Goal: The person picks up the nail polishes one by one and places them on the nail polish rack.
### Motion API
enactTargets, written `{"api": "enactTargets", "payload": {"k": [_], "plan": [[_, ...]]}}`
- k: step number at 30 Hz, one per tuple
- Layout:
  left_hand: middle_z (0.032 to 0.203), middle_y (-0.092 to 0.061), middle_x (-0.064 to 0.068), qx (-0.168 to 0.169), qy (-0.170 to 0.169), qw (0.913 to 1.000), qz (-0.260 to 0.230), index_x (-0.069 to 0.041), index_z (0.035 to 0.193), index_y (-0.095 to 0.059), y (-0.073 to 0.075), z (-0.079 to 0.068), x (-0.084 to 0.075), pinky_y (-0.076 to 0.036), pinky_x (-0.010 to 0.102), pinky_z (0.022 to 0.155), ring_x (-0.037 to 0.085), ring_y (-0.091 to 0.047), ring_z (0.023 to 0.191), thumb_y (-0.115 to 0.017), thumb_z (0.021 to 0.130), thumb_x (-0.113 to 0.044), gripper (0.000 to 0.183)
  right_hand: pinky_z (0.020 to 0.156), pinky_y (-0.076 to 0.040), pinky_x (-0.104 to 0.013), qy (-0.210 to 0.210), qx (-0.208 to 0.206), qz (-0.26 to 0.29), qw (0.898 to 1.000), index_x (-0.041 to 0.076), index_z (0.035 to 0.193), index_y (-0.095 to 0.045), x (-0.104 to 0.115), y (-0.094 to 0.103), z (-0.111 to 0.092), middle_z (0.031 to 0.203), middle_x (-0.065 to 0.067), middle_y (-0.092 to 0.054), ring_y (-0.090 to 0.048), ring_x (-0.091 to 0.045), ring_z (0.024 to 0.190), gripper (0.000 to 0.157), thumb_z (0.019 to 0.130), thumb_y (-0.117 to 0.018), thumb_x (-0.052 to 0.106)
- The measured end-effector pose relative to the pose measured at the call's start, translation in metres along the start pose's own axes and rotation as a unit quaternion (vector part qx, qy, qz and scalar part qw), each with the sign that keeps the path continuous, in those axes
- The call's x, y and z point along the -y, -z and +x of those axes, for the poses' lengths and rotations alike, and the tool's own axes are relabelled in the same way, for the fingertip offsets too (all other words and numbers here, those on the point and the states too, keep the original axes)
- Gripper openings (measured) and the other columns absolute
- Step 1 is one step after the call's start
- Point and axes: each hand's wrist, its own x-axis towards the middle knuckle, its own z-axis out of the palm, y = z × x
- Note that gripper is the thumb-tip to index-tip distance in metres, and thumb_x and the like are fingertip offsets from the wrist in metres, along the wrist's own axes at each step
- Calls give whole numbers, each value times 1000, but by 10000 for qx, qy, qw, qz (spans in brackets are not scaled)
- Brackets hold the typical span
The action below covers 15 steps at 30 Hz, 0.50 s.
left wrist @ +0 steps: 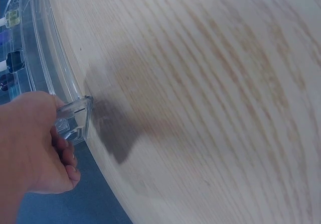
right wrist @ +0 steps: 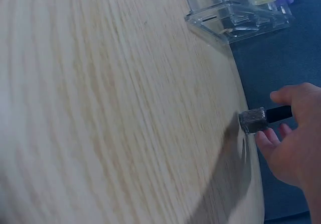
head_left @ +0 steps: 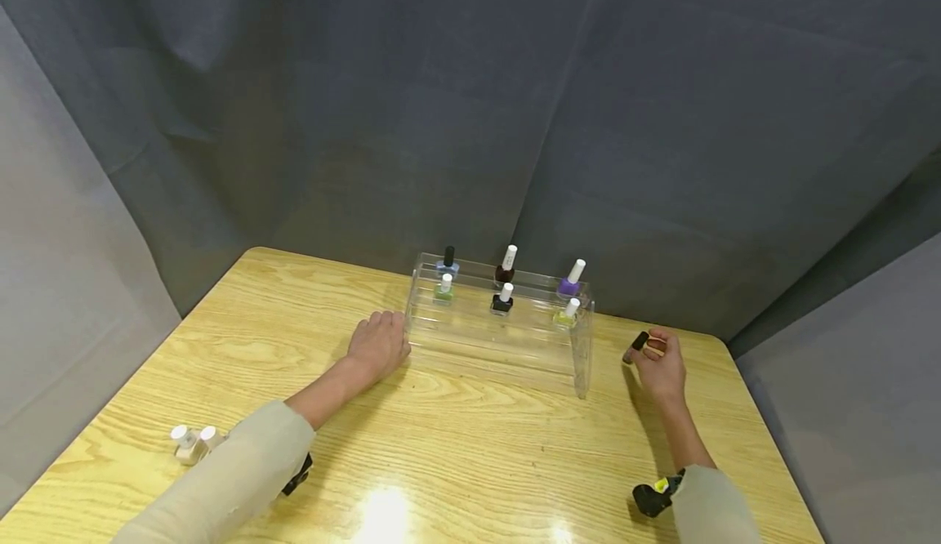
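Observation:
A clear acrylic stepped rack [head_left: 485,336] stands toward the back of the table. My left hand [head_left: 381,344] grips its left end, and in the left wrist view the fingers curl at the rack's end panel [left wrist: 75,114]. Right of the rack, a nail polish bottle [right wrist: 253,120] with a black cap [head_left: 640,340] stands on the table, its glass greyish and sparkly. My right hand [head_left: 662,371] is around this bottle, thumb on one side and fingers on the other. In the right wrist view, the thumb is spread away from the cap.
On the rack's upper step are light blue [head_left: 447,267], dark red [head_left: 504,274] and purple [head_left: 568,287] polish bottles; green [head_left: 443,292], black [head_left: 501,305] and yellow [head_left: 564,318] ones stand below. Beige bottles [head_left: 189,450] with white caps sit by my left sleeve. A grey curtain [head_left: 470,103] hangs behind.

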Motion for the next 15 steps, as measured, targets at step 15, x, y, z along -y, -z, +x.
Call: {"api": "enactTargets", "payload": {"k": [15], "plan": [[82, -43, 4, -41, -47, 10000, 69, -8, 94, -41, 1, -2, 0, -38, 32, 64, 21, -40, 78, -49, 105, -24, 20, 65, -41, -10, 162, -219, -141, 9995, -1, 138, -36, 5, -15, 2, 125, -23, -48, -59, -16, 99, 53, 93, -64, 2]]}}
